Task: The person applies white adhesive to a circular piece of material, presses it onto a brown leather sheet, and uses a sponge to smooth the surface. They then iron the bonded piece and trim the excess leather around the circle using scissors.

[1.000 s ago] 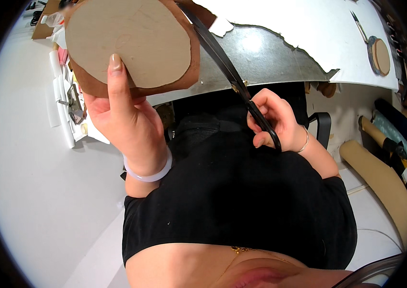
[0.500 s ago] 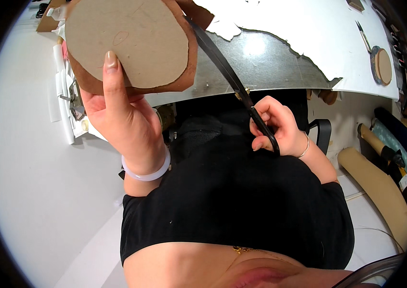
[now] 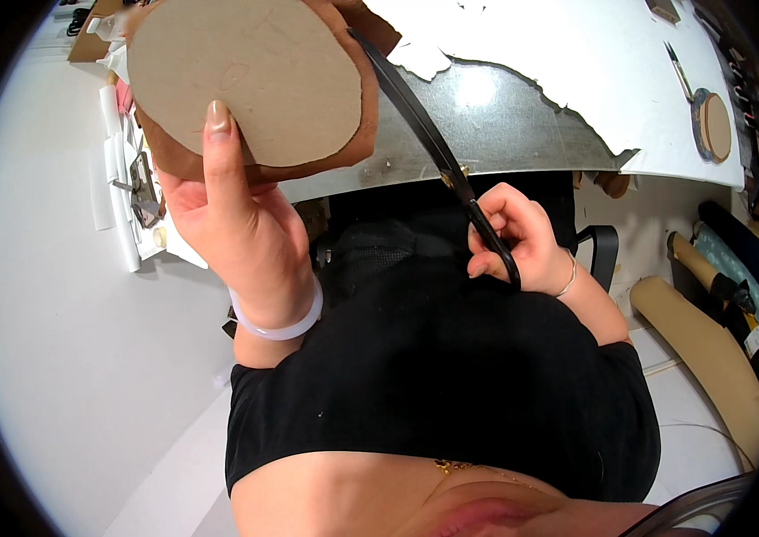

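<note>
My left hand grips a brown leather piece from below, its thumb pressed on the rounded beige board that lies over the leather. The leather shows as a border round the board's lower and right edges. A pair of long black scissors is in my right hand, with fingers and thumb through the handles. The blade tips touch the leather's upper right edge, where a leather flap sticks outward. The far edge of the board is cut off by the frame.
Ahead is a white and grey worktable with a ragged-edged surface. On its right lie a brush and a small round beige piece. Rolls of material lean at the right, beside a black chair armrest. White rolls stand at the left.
The left hand has shifted slightly right and down, turning the leather and board a little. The scissors stay at nearly the same place, blades closer together near the leather edge.
</note>
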Demonstrator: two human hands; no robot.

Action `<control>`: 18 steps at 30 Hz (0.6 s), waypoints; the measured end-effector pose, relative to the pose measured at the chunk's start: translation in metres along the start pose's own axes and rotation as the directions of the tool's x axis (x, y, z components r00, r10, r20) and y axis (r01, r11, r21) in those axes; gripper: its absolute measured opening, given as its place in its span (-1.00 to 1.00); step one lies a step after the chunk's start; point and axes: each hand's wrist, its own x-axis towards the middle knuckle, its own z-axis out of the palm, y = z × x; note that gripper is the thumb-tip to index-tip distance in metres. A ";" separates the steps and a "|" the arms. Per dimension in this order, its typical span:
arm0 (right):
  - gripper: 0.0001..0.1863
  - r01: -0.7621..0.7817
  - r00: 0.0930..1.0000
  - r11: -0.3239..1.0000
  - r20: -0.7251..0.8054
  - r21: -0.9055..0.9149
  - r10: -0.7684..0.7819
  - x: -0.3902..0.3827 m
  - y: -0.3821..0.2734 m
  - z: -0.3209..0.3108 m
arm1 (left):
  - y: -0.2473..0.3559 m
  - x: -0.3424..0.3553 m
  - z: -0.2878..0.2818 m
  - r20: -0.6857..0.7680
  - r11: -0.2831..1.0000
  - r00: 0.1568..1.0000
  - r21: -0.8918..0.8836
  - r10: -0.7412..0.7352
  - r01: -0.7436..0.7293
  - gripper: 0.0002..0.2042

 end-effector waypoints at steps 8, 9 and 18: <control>-0.45 -0.031 0.999 0.997 -0.024 0.071 0.033 -0.001 0.004 0.000 | -0.002 -0.002 0.016 -0.115 0.999 0.993 0.033 -0.003 0.007 -0.44; -0.43 -0.047 0.999 0.995 -0.014 0.083 0.048 -0.001 0.005 -0.001 | -0.004 -0.002 0.017 -0.132 0.998 0.991 0.056 0.009 -0.002 -0.44; -0.24 -0.092 0.995 0.931 0.072 0.353 0.071 0.000 0.005 0.001 | -0.025 -0.002 0.012 -0.323 0.941 0.945 0.331 0.042 0.072 -0.46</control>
